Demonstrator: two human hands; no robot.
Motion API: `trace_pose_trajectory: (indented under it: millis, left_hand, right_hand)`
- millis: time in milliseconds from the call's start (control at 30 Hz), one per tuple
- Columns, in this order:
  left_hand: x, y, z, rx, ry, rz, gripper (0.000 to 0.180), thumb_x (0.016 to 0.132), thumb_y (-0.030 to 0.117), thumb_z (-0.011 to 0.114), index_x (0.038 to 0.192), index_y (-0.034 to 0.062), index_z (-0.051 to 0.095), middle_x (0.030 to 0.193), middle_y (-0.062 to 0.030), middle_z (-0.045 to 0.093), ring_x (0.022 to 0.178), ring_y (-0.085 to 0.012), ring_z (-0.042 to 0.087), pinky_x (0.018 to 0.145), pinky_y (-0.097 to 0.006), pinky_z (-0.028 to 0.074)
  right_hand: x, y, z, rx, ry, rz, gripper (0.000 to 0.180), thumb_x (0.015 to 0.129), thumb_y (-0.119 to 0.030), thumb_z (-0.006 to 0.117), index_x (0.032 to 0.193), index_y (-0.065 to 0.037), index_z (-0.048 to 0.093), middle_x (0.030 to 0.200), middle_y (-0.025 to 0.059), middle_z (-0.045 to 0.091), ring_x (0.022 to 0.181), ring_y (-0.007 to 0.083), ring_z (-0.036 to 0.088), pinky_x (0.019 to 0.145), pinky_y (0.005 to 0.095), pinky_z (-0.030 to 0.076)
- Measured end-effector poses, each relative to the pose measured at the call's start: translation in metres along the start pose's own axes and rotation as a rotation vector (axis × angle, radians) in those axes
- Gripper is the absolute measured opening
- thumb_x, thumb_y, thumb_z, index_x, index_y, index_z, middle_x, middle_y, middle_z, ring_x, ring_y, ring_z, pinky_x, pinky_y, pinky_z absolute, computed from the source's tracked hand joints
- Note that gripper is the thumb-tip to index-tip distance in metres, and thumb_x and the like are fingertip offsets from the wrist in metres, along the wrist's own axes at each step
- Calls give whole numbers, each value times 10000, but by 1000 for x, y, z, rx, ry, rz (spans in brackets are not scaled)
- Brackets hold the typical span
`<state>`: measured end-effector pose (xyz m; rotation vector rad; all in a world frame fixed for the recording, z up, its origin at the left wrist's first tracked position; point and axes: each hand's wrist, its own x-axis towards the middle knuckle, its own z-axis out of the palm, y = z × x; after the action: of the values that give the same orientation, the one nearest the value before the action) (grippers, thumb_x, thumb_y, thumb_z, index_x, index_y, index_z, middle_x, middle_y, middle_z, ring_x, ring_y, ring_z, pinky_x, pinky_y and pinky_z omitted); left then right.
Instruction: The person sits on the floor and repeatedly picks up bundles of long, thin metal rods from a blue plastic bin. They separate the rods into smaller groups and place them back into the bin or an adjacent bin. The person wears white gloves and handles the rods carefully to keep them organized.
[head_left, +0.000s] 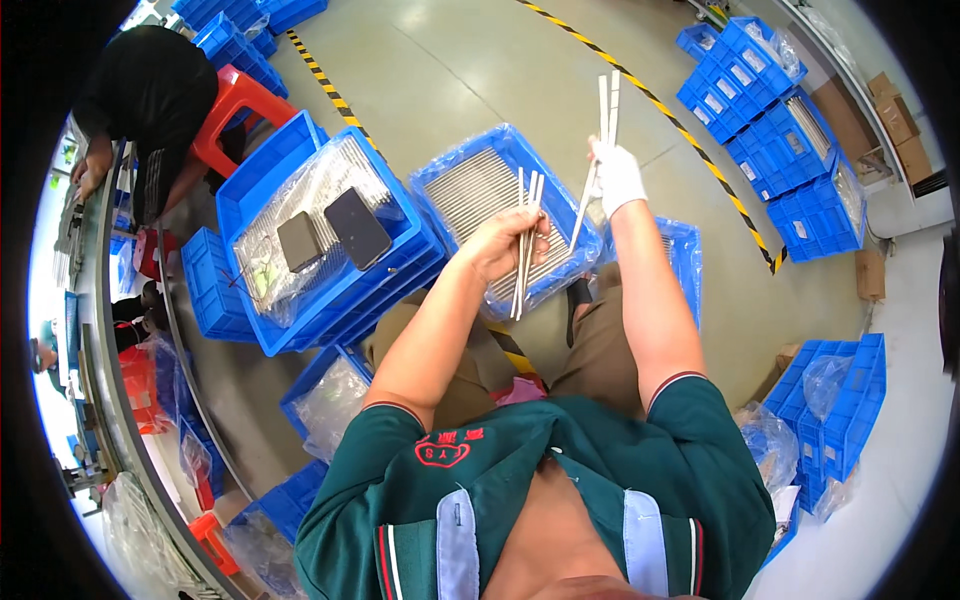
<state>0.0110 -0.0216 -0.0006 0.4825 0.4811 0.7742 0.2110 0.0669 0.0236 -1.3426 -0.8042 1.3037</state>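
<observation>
My bare left hand [505, 243] is closed around several thin metal rods [524, 270], which stick out above and below the fingers. To its right, my right hand [616, 180] wears a white glove and grips more metal rods [608, 105], some pointing up and away and one slanting down toward the left. Below both hands stands a blue crate [418, 190] lined with clear plastic, where many similar rods [470, 185] lie side by side in a layer. The rods' exact ends inside my fingers are hidden.
At the left, stacked blue crates [300, 335] hold plastic-wrapped rods, a dark phone [357, 228] and a brown-grey box [299, 241]. A red stool [235, 105] and another person [150, 90] are beyond. Stacked crates [740, 75] line the right wall. Yellow-black tape [690, 140] crosses the floor.
</observation>
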Motion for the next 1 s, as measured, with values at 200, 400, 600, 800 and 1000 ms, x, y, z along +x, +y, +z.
trace_pose_trajectory:
  millis: [200,400,600,800,1000]
  left_hand:
    - [7,9,0,-80,-96,49,283,908,308,562,898,25,573,918,-95,584,874,-269,603,803,-463,522]
    - [1,5,-5,-107,-47,42,282,891,308,594,898,26,576,800,-32,521,606,-125,453,505,-255,388]
    - [-6,21,6,-17,199,206,230,879,266,616,897,40,575,754,-11,510,558,-107,441,476,-241,365]
    - [-11,50,-16,-42,431,444,292,906,327,577,949,39,558,710,10,442,520,-80,391,454,-235,352]
    - [-14,62,-16,-195,402,559,260,940,295,532,968,38,557,715,8,422,516,-67,374,441,-227,360]
  right_hand:
    - [-38,16,35,-119,-356,101,269,847,-300,630,776,-42,606,612,46,572,541,144,558,486,304,425]
    - [-48,15,50,-668,-371,-125,391,851,-414,584,795,-29,621,674,106,632,577,201,611,562,325,479]
    - [-20,49,35,-665,-241,-387,341,888,-343,553,834,-12,617,742,130,639,578,166,598,566,297,471]
    - [-48,27,28,-330,-447,-64,206,903,-231,550,895,-33,607,656,46,593,535,96,518,492,247,396]
    - [-78,5,31,-427,-571,-51,148,894,-185,571,896,-41,602,617,1,575,532,66,479,496,224,370]
